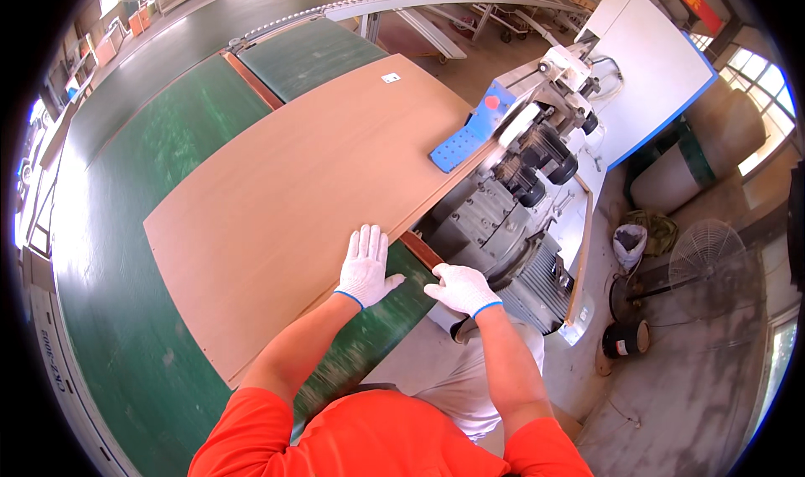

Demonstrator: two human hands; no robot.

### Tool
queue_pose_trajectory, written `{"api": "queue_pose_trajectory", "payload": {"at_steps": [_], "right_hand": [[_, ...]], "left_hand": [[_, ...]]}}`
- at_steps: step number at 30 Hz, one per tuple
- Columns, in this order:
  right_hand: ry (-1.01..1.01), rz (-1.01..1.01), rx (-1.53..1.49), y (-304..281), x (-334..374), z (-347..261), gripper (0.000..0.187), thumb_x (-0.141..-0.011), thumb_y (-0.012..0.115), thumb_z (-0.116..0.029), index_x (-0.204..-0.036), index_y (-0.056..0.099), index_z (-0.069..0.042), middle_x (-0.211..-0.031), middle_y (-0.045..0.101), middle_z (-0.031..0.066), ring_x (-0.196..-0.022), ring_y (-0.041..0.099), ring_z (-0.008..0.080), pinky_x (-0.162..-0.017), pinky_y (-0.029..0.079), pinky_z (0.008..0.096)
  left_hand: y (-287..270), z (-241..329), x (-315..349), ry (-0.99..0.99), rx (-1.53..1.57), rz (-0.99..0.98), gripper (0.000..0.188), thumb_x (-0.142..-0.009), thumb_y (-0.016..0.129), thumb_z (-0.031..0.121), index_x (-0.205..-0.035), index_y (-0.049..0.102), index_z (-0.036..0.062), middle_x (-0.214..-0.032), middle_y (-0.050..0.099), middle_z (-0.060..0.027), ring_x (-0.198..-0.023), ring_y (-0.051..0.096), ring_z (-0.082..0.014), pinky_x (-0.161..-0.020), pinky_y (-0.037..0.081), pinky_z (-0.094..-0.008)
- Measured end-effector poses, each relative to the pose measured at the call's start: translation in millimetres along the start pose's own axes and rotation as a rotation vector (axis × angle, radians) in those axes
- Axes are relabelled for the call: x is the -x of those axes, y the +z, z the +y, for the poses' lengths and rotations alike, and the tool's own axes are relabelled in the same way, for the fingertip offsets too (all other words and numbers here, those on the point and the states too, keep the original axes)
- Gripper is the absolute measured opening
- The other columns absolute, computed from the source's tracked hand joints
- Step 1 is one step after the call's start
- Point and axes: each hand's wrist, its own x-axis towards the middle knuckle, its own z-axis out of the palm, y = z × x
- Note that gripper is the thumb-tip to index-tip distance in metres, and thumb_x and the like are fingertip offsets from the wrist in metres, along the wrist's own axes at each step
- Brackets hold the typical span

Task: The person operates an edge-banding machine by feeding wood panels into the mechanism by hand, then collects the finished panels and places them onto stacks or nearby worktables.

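Note:
A large light-brown wooden panel lies flat on the green table, with a small white label near its far edge. My left hand, in a white knit glove, rests palm down on the panel's near right edge, fingers stretched out. At the table's right edge, by the end of a reddish-brown strip, is my right hand, gloved too. Its fingers curl over the edge, and their tips are partly hidden. The panel's right side runs under a blue perforated guard on the machine.
Motors and a large finned motor sit right of the panel, before a white machine cabinet. A conveyor frame curves across the back. A caged fan and a black bucket stand at the right.

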Motion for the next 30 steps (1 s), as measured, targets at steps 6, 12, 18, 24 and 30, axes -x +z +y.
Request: {"api": "queue_pose_trajectory", "payload": {"at_steps": [6,12,18,24,30], "right_hand": [[0.0,0.013,-0.001,3.2,-0.6,2.8,0.055,-0.089,0.067,-0.045,-0.125,0.067,-0.004,-0.107,0.076,0.017,-0.103,0.072,0.0353,-0.09,0.055,0.0463],[0.004,0.005,-0.022,-0.4,-1.2,2.6,0.053,-0.09,0.065,-0.045,-0.123,0.067,-0.004,-0.108,0.075,0.0192,-0.105,0.071,0.0366,-0.091,0.055,0.0467],[0.024,0.003,-0.046,-3.7,0.4,0.7,0.051,-0.092,0.063,-0.045,-0.121,0.068,-0.003,-0.113,0.074,0.0225,-0.109,0.069,0.0391,-0.094,0.054,0.0486],[0.026,0.012,-0.09,-14.2,4.8,-12.0,0.049,-0.092,0.065,-0.043,-0.122,0.069,-0.005,-0.115,0.074,0.021,-0.11,0.069,0.0384,-0.096,0.054,0.0475],[0.044,0.092,-0.095,-14.1,0.2,-3.2,0.05,-0.09,0.066,-0.044,-0.123,0.07,-0.006,-0.115,0.075,0.0195,-0.11,0.07,0.0372,-0.096,0.054,0.046]], "left_hand": [[3.0,-6.5,-0.2,-0.015,0.01,0.034,0.099,-0.093,0.061,0.062,-0.156,0.034,-0.0105,-0.165,0.03,-0.0303,-0.157,0.021,-0.0453,-0.129,0.013,-0.0548],[-5.2,-23.5,0.3,-0.135,0.092,0.113,0.08,-0.087,0.072,0.048,-0.142,0.047,-0.0049,-0.146,0.044,-0.0252,-0.142,0.036,-0.0425,-0.119,0.028,-0.0522],[-11.3,-52.9,-5.6,-0.322,0.003,0.244,0.039,-0.081,0.078,0.034,-0.103,0.064,0.0063,-0.107,0.059,-0.0133,-0.106,0.058,-0.0335,-0.09,0.048,-0.0471],[-20.6,-114.6,-1.2,-0.442,-0.055,0.256,0.037,-0.083,0.079,0.039,-0.092,0.067,0.0057,-0.097,0.066,-0.0138,-0.1,0.064,-0.0331,-0.082,0.053,-0.0458],[-26.5,-162.6,46.6,-0.385,-0.075,0.32,0.043,-0.082,0.079,0.046,-0.087,0.068,0.0045,-0.093,0.067,-0.014,-0.095,0.065,-0.0351,-0.081,0.053,-0.0478]]}}
